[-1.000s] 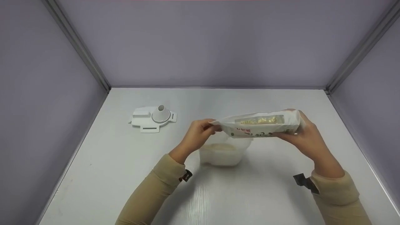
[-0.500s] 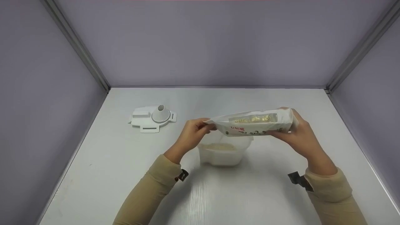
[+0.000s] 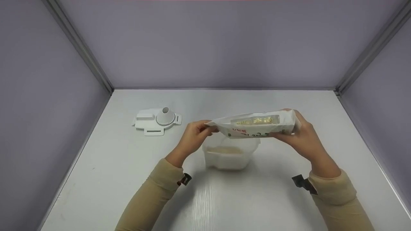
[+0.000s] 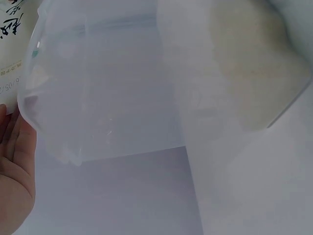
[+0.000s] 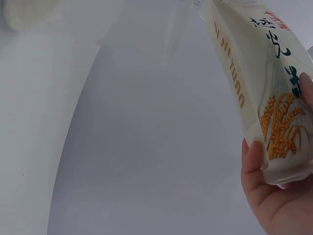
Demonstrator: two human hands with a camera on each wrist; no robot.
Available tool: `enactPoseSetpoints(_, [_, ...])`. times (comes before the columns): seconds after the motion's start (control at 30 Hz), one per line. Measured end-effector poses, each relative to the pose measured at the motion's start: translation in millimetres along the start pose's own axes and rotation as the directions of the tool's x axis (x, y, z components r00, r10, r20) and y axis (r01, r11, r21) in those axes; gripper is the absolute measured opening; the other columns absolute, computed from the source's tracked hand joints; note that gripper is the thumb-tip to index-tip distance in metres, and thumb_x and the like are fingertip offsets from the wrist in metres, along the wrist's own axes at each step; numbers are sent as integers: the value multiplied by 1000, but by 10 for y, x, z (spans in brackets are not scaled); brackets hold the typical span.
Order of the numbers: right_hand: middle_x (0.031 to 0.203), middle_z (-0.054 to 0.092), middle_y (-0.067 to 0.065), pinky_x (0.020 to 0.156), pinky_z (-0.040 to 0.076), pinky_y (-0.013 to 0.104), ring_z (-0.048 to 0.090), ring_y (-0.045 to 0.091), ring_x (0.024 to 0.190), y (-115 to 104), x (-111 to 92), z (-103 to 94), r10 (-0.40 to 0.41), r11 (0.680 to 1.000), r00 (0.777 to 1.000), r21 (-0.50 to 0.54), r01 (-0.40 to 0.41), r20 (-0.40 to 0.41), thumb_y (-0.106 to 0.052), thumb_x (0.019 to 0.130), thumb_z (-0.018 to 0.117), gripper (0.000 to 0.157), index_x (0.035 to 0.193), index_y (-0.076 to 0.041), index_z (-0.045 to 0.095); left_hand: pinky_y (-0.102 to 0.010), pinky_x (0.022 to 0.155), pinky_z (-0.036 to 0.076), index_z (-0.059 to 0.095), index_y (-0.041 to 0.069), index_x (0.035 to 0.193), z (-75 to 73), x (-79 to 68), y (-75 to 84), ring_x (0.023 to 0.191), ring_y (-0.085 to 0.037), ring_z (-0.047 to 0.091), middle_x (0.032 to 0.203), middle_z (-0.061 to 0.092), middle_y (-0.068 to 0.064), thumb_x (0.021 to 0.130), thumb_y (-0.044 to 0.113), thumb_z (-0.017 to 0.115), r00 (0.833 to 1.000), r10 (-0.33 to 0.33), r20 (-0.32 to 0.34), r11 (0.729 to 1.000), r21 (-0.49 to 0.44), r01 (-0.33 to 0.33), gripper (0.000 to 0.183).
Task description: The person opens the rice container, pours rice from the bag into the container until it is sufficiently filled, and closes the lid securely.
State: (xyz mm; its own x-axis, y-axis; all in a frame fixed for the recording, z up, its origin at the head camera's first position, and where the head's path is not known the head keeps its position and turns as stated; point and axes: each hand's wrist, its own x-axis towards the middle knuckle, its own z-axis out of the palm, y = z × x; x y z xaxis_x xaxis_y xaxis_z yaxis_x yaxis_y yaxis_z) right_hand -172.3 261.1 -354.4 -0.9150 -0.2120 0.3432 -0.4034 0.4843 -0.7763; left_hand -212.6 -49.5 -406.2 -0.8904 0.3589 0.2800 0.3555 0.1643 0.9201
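Note:
A white rice bag (image 3: 257, 128) with gold and dark lettering lies nearly level over a translucent plastic container (image 3: 228, 162). My left hand (image 3: 192, 138) pinches the bag's left end. At the other end, my right hand (image 3: 303, 136) grips the bag's bottom, thumb on the near side. Rice ears and large characters are printed on the bag (image 5: 264, 88) in the right wrist view. Inside the container is pale rice (image 3: 224, 150), also seen as a blurred patch of rice (image 4: 254, 68) through the wall in the left wrist view. The bag hides part of the container's far rim.
A white plastic lid-like part (image 3: 149, 122) with a raised round spout stands at the back left of the white table (image 3: 106, 179). Grey-purple panels (image 3: 224, 45) enclose the table at the back and both sides.
Both hands have shifted a little to the left with the bag, its right end moving slightly up. The container and the white spouted part have stayed in place.

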Motion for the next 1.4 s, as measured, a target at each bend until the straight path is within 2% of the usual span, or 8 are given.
enactPoseSetpoints(0.23, [113,62,3,75,50,18,59,5,100,44,1,-4,17,1000,1000,-11,-17,-9,0,71,79,64,127,-4,49,-31,77,53,67,-2,105,10,22,-25,90,-16,66,98,69,-11,92,6,58,1000,-14,2,1000,5,14,18])
enactPoseSetpoints(0.37, [114,62,2,76,50,18,59,5,101,91,-32,-26,26,1000,1000,-11,-26,-8,-1,72,79,65,129,-6,48,-30,78,53,68,-3,104,51,31,-9,90,-20,66,98,69,-13,91,5,59,1000,4,10,1000,-9,-4,18])
enactPoseSetpoints(0.73, [112,60,-5,75,50,18,58,3,100,205,-120,-115,50,998,999,-35,-50,-7,-7,73,80,64,129,-9,48,-28,78,52,68,-7,100,177,105,-101,89,-23,65,95,68,-17,89,0,60,998,56,33,998,-27,-55,15])
enactPoseSetpoints(0.9, [113,59,-6,74,49,17,57,1,100,255,-139,-133,64,996,998,-56,-64,-3,-9,73,79,66,131,-10,47,-28,78,52,67,-4,103,179,106,-86,89,-18,66,97,69,-14,92,3,57,997,39,72,999,10,-40,17])
enactPoseSetpoints(1.03, [112,59,-6,74,49,17,57,0,99,282,-164,-161,77,994,997,-72,-77,4,-10,74,79,66,131,-9,46,-27,78,52,66,-2,108,181,101,-84,92,-16,65,100,68,-11,94,6,54,991,7,132,998,62,-15,20])
enactPoseSetpoints(1.17, [111,60,-5,73,49,17,57,0,98,290,-178,-198,78,994,997,-82,-78,3,-11,75,79,64,130,-8,46,-27,81,51,66,-1,110,188,111,-87,95,-16,64,103,68,-11,96,9,53,984,20,175,996,78,-34,22])
enactPoseSetpoints(1.4, [109,61,0,71,51,19,60,5,94,293,-188,-234,71,995,997,-72,-71,3,-10,74,79,61,126,-7,48,-25,81,51,70,-1,100,214,133,-111,92,-15,64,97,69,-8,90,6,60,987,84,134,993,77,-94,16])
